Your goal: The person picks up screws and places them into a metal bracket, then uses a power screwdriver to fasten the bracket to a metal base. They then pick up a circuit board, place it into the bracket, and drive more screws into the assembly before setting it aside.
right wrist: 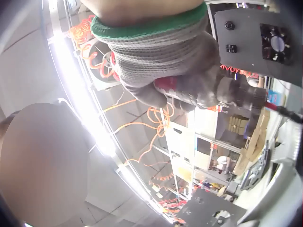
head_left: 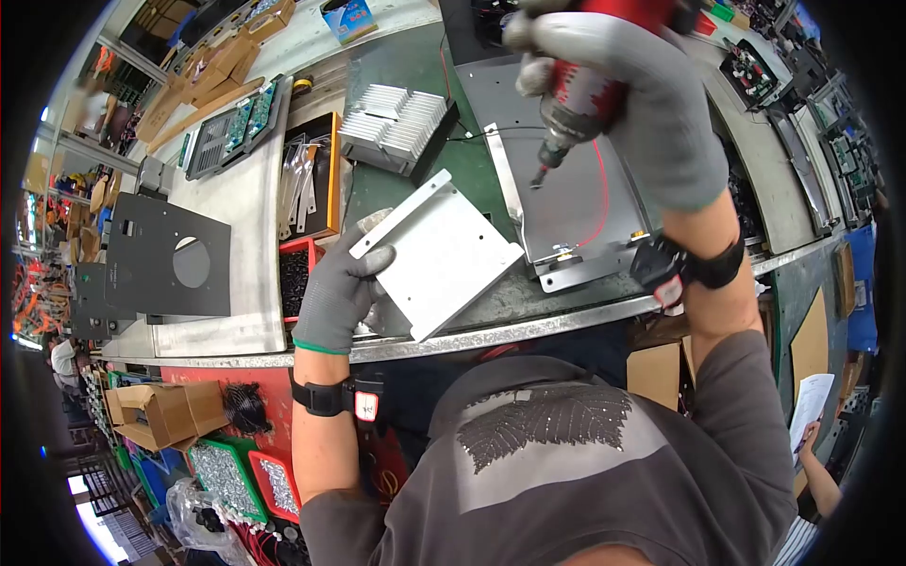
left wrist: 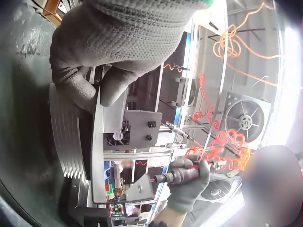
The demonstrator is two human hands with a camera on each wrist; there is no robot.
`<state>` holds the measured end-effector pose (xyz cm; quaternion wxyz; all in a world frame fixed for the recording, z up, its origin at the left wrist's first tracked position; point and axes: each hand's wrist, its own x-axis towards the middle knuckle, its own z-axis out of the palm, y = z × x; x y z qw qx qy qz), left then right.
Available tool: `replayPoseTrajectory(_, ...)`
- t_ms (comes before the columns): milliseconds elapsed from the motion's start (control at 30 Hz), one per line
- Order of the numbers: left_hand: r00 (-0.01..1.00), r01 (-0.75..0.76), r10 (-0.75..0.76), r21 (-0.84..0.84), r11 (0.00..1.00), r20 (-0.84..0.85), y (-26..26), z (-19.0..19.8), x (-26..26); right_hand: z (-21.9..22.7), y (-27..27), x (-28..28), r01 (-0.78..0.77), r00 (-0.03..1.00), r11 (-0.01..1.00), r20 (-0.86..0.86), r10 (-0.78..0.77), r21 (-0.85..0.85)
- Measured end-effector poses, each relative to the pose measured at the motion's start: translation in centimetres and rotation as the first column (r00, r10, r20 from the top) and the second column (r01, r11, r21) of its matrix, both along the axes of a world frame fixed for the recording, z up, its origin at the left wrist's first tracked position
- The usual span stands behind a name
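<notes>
Left hand point(head_left: 338, 291), centre left, gripping white plate point(head_left: 444, 262); right hand point(head_left: 665, 108), upper right, grasping red driver point(head_left: 587, 92); step probably plate positioning, next calling for steady alignment.

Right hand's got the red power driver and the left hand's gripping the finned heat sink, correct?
No: the left hand grips a white metal plate, not the finned heat sink, as the head view shows. The right hand does hold the red power driver.
</notes>
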<state>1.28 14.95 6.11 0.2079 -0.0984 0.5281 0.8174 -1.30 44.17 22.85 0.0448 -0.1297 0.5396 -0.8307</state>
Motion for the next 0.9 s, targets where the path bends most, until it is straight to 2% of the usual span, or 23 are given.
replayPoseTrajectory(33,1.0,0.017,-0.017,-0.013,1.0,0.013,-0.3,-0.3,-0.2,-1.7,0.4,-3.0,0.076,0.967,0.898,-0.25,0.039,0.434)
replayPoseTrajectory(67,0.999,0.035,-0.034,-0.024,0.999,0.025,-0.4,-0.4,-0.4,-2.2,0.1,-4.4,0.077,0.966,0.896,-0.253,0.041,0.438)
replayPoseTrajectory(100,1.0,-0.003,0.003,-0.011,1.0,0.026,0.0,-0.1,-0.3,-2.3,-0.4,-5.4,0.015,0.969,0.849,-0.217,0.118,0.528)
replayPoseTrajectory(167,1.0,-0.001,0.001,-0.01,1.0,0.021,-0.2,-0.5,-0.5,-2.5,-1.4,-6.4,-0.071,0.946,0.71,-0.179,0.271,0.701)
replayPoseTrajectory(200,1.0,0.011,-0.011,-0.009,1.0,0.016,-0.3,-1.0,-0.6,-5.7,-2.6,-8.3,-0.042,0.886,0.803,-0.349,0.305,0.595)
replayPoseTrajectory(267,1.0,0.019,-0.019,0.005,1.0,-0.001,-0.5,-1.0,-0.7,-5.9,-3.1,-8.6,-0.062,0.862,0.468,-0.19,0.47,0.881)
replayPoseTrajectory(300,1.0,0.029,-0.029,0.028,0.999,0.012,-0.5,-0.7,-0.7,-6.8,-3.4,-8.8,-0.063,0.859,0.464,-0.189,0.476,0.884)
replayPoseTrajectory(367,0.999,0.035,-0.036,0.028,0.999,0.033,-0.3,-0.4,-0.5,-9.0,-4.1,-9.1,0.013,0.852,0.358,-0.197,0.485,0.934)
replayPoseTrajectory(400,0.999,0.033,-0.034,0.028,0.999,0.035,-0.1,-0.3,-0.4,-9.1,-4.3,-8.9,0.009,0.851,0.358,-0.195,0.488,0.934)
replayPoseTrajectory(467,0.999,0.002,-0.003,0.035,0.999,0.04,0.1,-0.1,-0.4,-9.1,-5.0,-8.4,0.009,0.842,0.216,-0.124,0.525,0.976)
replayPoseTrajectory(533,0.999,-0.019,0.016,0.08,0.997,0.037,0.2,0.0,-0.4,-9.3,-5.5,-7.9,-0.012,0.856,0.187,-0.087,0.509,0.982)
replayPoseTrajectory(600,0.999,-0.031,0.026,0.124,0.992,0.037,0.7,0.0,-0.3,-9.1,-5.9,-7.5,0.128,0.845,0.061,-0.141,0.515,0.99)
replayPoseTrajectory(667,0.988,-0.152,0.155,0.136,0.979,-0.014,1.4,0.1,-0.3,-8.6,-6.1,-6.8,0.129,0.856,0.038,-0.13,0.501,0.991)
replayPoseTrajectory(700,0.988,-0.151,0.154,0.137,0.979,-0.011,1.6,0.1,-0.2,-8.2,-6.1,-6.3,0.126,0.863,0.014,-0.117,0.492,0.992)
replayPoseTrajectory(800,0.978,-0.208,0.209,0.077,0.975,-0.016,1.7,0.0,-0.1,-6.7,-5.7,-4.5,0.084,0.862,-0.024,-0.061,0.503,0.996)
replayPoseTrajectory(867,0.987,-0.143,0.134,-0.11,0.984,-0.085,1.5,0.0,-0.1,-6.8,-5.5,-3.6,0.063,0.87,-0.047,-0.031,0.493,0.997)
replayPoseTrajectory(900,0.987,-0.142,0.13,-0.131,0.981,-0.095,1.6,0.3,0.0,-6.8,-5.4,-3.3,0.049,0.875,-0.07,-0.009,0.484,0.996)
